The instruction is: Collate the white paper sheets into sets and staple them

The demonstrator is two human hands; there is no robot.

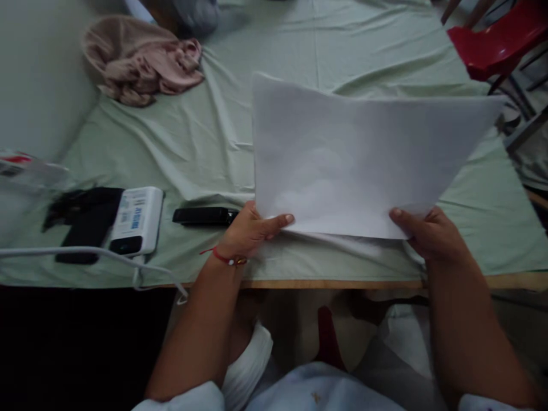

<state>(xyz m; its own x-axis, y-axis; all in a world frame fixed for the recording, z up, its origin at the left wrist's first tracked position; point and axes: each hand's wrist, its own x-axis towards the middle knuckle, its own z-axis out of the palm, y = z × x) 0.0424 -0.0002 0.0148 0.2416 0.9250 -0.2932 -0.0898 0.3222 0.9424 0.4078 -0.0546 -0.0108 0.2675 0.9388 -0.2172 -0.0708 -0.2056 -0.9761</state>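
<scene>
A blank white sheet of paper (351, 160) is held up, tilted, over a bed covered with a pale green sheet (205, 142). My left hand (250, 228) pinches the paper's near left corner, thumb on top; a red thread bracelet circles that wrist. My right hand (428, 231) grips the near right corner, thumb on top. More white paper lies flat under the held sheet, just in front of my hands.
A black remote-like bar (203, 216) lies left of my left hand. Further left are a white power bank (137, 220) with a cable, and a black phone (88, 225). Pink crumpled cloth (141, 60) sits at the far left. A red chair (496, 43) stands far right.
</scene>
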